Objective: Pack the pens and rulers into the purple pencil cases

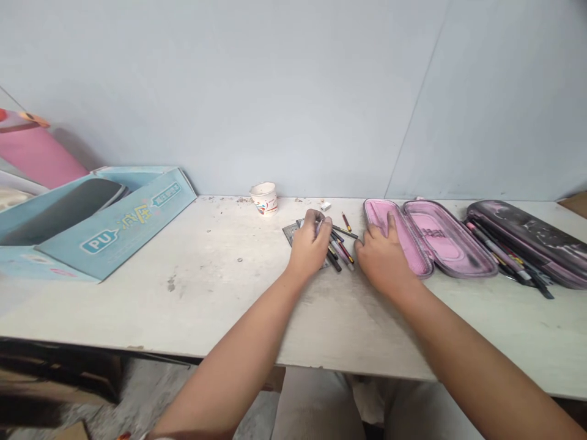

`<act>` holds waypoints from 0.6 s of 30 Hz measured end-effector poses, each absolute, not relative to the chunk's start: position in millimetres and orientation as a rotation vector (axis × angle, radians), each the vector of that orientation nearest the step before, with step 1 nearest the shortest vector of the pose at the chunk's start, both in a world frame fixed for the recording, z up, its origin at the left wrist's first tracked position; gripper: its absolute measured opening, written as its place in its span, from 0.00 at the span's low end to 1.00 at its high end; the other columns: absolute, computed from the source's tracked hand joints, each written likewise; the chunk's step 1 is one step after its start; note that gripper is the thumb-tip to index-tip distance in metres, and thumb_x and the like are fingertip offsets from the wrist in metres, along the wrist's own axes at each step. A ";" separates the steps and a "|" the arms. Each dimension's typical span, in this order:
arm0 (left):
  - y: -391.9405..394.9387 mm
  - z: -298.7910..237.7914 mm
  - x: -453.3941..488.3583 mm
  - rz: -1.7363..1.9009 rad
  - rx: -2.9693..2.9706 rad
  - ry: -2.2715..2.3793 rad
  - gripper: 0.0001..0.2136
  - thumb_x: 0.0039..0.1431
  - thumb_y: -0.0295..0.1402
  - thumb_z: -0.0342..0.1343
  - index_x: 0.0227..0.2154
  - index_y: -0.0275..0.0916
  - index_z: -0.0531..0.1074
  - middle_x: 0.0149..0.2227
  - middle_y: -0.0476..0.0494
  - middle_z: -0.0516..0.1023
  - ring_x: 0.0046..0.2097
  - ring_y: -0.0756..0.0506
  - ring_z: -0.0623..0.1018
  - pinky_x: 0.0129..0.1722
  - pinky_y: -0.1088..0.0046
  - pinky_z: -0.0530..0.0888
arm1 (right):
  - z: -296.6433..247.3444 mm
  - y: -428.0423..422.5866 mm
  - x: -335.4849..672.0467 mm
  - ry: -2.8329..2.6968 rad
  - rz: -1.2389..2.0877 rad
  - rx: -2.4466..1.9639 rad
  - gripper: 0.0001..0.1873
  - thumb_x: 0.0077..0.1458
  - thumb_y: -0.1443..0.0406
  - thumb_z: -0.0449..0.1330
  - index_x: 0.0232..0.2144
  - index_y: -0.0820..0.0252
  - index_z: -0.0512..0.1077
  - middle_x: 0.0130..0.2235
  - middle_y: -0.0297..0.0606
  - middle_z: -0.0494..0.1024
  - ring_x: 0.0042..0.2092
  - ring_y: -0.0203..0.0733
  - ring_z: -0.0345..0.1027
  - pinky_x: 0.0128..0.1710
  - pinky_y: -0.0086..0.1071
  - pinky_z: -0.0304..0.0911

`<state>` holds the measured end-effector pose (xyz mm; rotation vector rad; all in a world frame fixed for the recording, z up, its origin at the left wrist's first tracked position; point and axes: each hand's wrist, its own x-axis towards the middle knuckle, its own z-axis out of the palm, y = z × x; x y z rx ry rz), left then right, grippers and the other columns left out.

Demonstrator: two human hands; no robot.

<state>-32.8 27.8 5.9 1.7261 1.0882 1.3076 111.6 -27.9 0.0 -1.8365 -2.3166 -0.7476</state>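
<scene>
My left hand (310, 243) rests on a small heap of pens and pencils (342, 247) in the middle of the white table (220, 293), fingers curled over them and gripping some. Under the heap lies a flat grey card or ruler (290, 231). My right hand (383, 253) sits just right of the heap, fingers spread, fingertips touching the left rim of an open pink pencil case (431, 241). The pink case lies flat and holds nothing that I can see.
A second, dark pencil case (532, 244) lies open at the right with several pens in it. A small paper cup (265, 198) and a white eraser (325, 205) stand near the wall. A light blue cardboard box (114, 226) and a pink roll (36, 156) occupy the left.
</scene>
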 end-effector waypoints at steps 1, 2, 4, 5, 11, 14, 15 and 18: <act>27.1 5.5 -32.1 1.302 1.755 1.084 0.05 0.56 0.37 0.50 0.29 0.41 0.64 0.18 0.55 0.62 0.24 0.50 0.63 0.27 0.77 0.55 | 0.2 -27.1 111.8 -2.323 -0.733 -1.836 0.15 0.52 0.74 0.48 0.29 0.65 0.75 0.29 0.48 0.73 0.43 0.53 0.63 0.56 0.60 0.38; 26.2 5.3 -31.1 1.290 1.779 1.077 0.06 0.57 0.37 0.50 0.31 0.41 0.64 0.19 0.54 0.63 0.24 0.50 0.63 0.28 0.76 0.56 | -0.2 -25.7 112.7 -2.312 -0.713 -1.826 0.15 0.52 0.73 0.48 0.30 0.65 0.75 0.29 0.48 0.73 0.42 0.52 0.63 0.55 0.59 0.40; 23.6 5.7 -28.7 1.259 1.797 1.051 0.06 0.57 0.37 0.50 0.33 0.41 0.65 0.21 0.54 0.64 0.26 0.50 0.64 0.30 0.76 0.58 | -2.0 -21.6 116.2 -2.228 -0.626 -1.793 0.13 0.53 0.71 0.49 0.34 0.65 0.74 0.32 0.48 0.72 0.40 0.50 0.63 0.52 0.54 0.49; 22.1 6.1 -27.4 1.242 1.794 1.031 0.06 0.57 0.37 0.50 0.34 0.41 0.65 0.22 0.53 0.65 0.26 0.49 0.65 0.31 0.76 0.58 | -3.0 -19.1 118.3 -2.156 -0.546 -1.775 0.13 0.54 0.69 0.49 0.37 0.66 0.73 0.34 0.49 0.71 0.39 0.49 0.64 0.49 0.49 0.54; 15.6 6.9 -22.3 1.144 1.870 0.952 0.05 0.58 0.34 0.50 0.35 0.41 0.67 0.27 0.49 0.69 0.29 0.49 0.67 0.33 0.76 0.60 | 3.6 -10.7 125.7 -1.668 -0.135 -1.491 0.14 0.55 0.60 0.54 0.41 0.60 0.72 0.40 0.43 0.71 0.40 0.43 0.66 0.41 0.35 0.61; 15.1 4.8 -21.6 1.061 2.025 0.953 0.07 0.59 0.35 0.47 0.37 0.42 0.67 0.26 0.49 0.69 0.29 0.48 0.68 0.32 0.75 0.61 | 11.8 -12.7 126.4 -1.592 -0.060 -1.434 0.13 0.55 0.60 0.54 0.40 0.56 0.73 0.38 0.39 0.75 0.41 0.42 0.68 0.43 0.35 0.61; 15.1 4.0 -21.4 1.036 2.064 0.949 0.07 0.59 0.35 0.47 0.38 0.42 0.67 0.26 0.49 0.69 0.29 0.48 0.68 0.32 0.75 0.61 | 13.6 -13.6 126.7 -1.589 -0.038 -1.424 0.12 0.55 0.61 0.53 0.39 0.55 0.74 0.38 0.38 0.76 0.41 0.42 0.68 0.43 0.35 0.61; 14.7 2.4 -20.7 0.989 2.125 0.941 0.08 0.59 0.35 0.47 0.40 0.42 0.66 0.27 0.49 0.70 0.29 0.48 0.69 0.32 0.75 0.62 | 15.3 -15.2 127.6 -1.561 -0.007 -1.386 0.13 0.56 0.62 0.52 0.39 0.55 0.74 0.37 0.36 0.77 0.42 0.41 0.69 0.43 0.34 0.61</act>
